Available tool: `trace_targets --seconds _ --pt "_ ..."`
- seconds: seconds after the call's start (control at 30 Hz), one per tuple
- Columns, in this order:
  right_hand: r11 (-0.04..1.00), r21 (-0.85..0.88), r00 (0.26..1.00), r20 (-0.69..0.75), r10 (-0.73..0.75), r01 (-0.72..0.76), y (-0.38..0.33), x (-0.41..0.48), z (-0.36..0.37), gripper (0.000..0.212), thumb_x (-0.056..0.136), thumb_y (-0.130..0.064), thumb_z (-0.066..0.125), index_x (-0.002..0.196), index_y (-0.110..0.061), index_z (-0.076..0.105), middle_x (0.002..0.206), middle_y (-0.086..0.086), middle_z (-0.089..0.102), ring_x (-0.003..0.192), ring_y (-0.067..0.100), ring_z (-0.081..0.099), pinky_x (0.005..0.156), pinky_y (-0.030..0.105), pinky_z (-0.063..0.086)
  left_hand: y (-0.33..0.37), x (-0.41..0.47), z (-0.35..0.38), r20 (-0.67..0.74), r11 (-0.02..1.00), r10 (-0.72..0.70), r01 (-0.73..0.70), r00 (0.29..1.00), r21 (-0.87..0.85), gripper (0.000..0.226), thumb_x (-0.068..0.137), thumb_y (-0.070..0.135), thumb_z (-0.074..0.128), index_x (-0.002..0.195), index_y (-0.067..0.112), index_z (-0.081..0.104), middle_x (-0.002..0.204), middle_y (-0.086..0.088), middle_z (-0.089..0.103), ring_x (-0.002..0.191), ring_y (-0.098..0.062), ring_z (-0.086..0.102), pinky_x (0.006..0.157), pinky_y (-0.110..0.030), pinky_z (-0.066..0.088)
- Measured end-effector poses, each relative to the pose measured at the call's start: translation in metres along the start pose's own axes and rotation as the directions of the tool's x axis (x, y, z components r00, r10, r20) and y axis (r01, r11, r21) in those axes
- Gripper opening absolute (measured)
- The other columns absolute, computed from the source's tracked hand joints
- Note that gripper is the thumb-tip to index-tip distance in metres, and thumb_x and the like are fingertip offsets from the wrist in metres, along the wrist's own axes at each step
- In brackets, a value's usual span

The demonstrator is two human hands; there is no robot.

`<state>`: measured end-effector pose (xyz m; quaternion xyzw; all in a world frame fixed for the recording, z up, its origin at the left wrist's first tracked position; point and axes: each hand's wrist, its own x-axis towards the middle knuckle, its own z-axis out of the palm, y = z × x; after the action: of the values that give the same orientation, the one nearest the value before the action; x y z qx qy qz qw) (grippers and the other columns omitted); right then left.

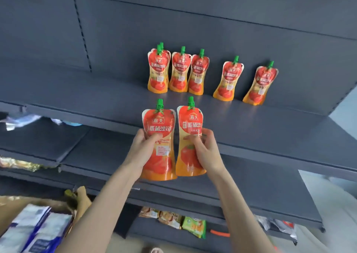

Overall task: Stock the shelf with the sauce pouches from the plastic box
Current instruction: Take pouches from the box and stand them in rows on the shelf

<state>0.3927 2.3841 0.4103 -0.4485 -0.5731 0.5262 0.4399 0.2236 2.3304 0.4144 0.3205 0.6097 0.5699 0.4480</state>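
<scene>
Nearest, blue-and-white bags (36, 229) lie at lower left. Both forearms reach up past them. The left hand (143, 146) grips the left pouch (159, 123) at its waist, thumb across the front and fingers curled behind its left edge. The right hand (205, 150) grips the right pouch (190, 122) the same way, thumb on the front and fingers wrapped round the right edge. Both pouches are upright, caps up, side by side and nearly touching, held before the shelf (260, 123) lip. Farther back on that shelf, a row of pouches (195, 75) stands near the back wall, with the two rightmost leaning and set apart.
</scene>
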Motion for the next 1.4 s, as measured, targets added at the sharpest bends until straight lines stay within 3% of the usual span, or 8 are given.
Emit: trace_targets --seconds 0.2,0.37,0.7,0.87,1.07,1.17,1.3,1.4 --pt "0.998 0.021 0.999 0.010 -0.053 0.053 -0.021 0.099 0.021 0.028 0.084 -0.029 0.068 0.107 -0.019 0.057 0.098 -0.003 0.071 0.084 0.009 0.070 0.062 0.019 0.054 0.047 0.097 -0.010 0.004 0.982 0.180 -0.180 0.984 0.060 0.032 0.082 0.042 0.065 0.107 0.024 0.058 0.103 0.004 0.068 0.096 -0.015 0.065 0.084 -0.038 0.052" --pt "0.993 -0.007 0.993 -0.029 -0.119 0.119 -0.032 0.171 0.042 0.024 0.083 -0.022 0.071 0.100 -0.011 0.059 0.080 0.000 0.069 0.070 0.008 0.069 0.057 0.019 0.052 0.075 0.171 -0.013 0.005 0.958 0.288 -0.288 0.958 -0.003 0.024 0.081 0.033 0.069 0.102 0.023 0.063 0.097 0.007 0.071 0.090 -0.011 0.068 0.074 -0.030 0.053" --pt "0.979 -0.032 0.954 -0.219 -0.204 0.202 -0.027 0.253 0.074 0.020 0.083 -0.012 0.070 0.092 -0.023 0.056 0.096 0.003 0.069 0.089 0.022 0.067 0.073 0.030 0.056 0.085 0.272 -0.021 0.117 0.926 0.378 -0.373 0.919 -0.061 0.024 0.082 0.022 0.070 0.102 0.033 0.061 0.095 0.016 0.070 0.090 0.000 0.066 0.063 -0.014 0.052" --pt "0.975 -0.029 0.940 -0.261 -0.218 0.218 -0.017 0.267 0.079 0.024 0.084 -0.012 0.069 0.100 -0.023 0.054 0.104 0.005 0.067 0.097 0.020 0.065 0.082 0.030 0.054 0.077 0.292 -0.026 0.214 0.925 0.379 -0.369 0.900 -0.087 0.027 0.078 0.022 0.073 0.100 0.034 0.062 0.096 0.019 0.071 0.092 -0.001 0.066 0.064 -0.014 0.052" --pt "0.978 -0.065 0.964 -0.165 -0.208 0.200 0.003 0.263 0.078 0.042 0.082 -0.002 0.069 0.112 -0.022 0.049 0.110 -0.001 0.064 0.102 0.013 0.062 0.086 0.027 0.054 0.056 0.302 -0.035 0.289 0.938 0.335 -0.348 0.897 -0.009 0.034 0.072 0.022 0.079 0.100 0.031 0.062 0.096 0.014 0.071 0.092 -0.004 0.067 0.066 -0.017 0.054" --pt "0.972 -0.126 0.960 -0.177 -0.217 0.196 0.005 0.265 0.075 0.043 0.082 -0.004 0.069 0.118 -0.016 0.049 0.114 0.003 0.063 0.104 0.018 0.062 0.088 0.030 0.052 0.056 0.305 -0.034 0.282 0.926 0.360 -0.377 0.889 0.005 0.031 0.074 0.022 0.077 0.098 0.032 0.061 0.095 0.014 0.071 0.091 -0.003 0.067 0.065 -0.016 0.053" --pt "0.957 -0.225 0.945 -0.229 -0.234 0.183 0.006 0.271 0.073 0.048 0.083 -0.008 0.069 0.124 -0.011 0.045 0.117 0.000 0.060 0.106 0.015 0.058 0.082 0.017 0.047 0.054 0.306 -0.031 0.233 0.903 0.406 -0.427 0.884 0.043 0.030 0.075 0.023 0.077 0.097 0.033 0.059 0.100 0.013 0.068 0.093 -0.004 0.066 0.071 -0.018 0.054" --pt "0.957 -0.249 0.943 -0.258 -0.212 0.147 0.006 0.277 0.073 0.051 0.085 -0.009 0.067 0.127 -0.009 0.040 0.119 -0.002 0.056 0.109 0.014 0.055 0.087 0.026 0.046 0.050 0.303 -0.030 0.191 0.885 0.442 -0.461 0.876 0.067 0.029 0.076 0.027 0.075 0.096 0.036 0.056 0.099 0.017 0.066 0.092 0.002 0.065 0.067 -0.013 0.052"
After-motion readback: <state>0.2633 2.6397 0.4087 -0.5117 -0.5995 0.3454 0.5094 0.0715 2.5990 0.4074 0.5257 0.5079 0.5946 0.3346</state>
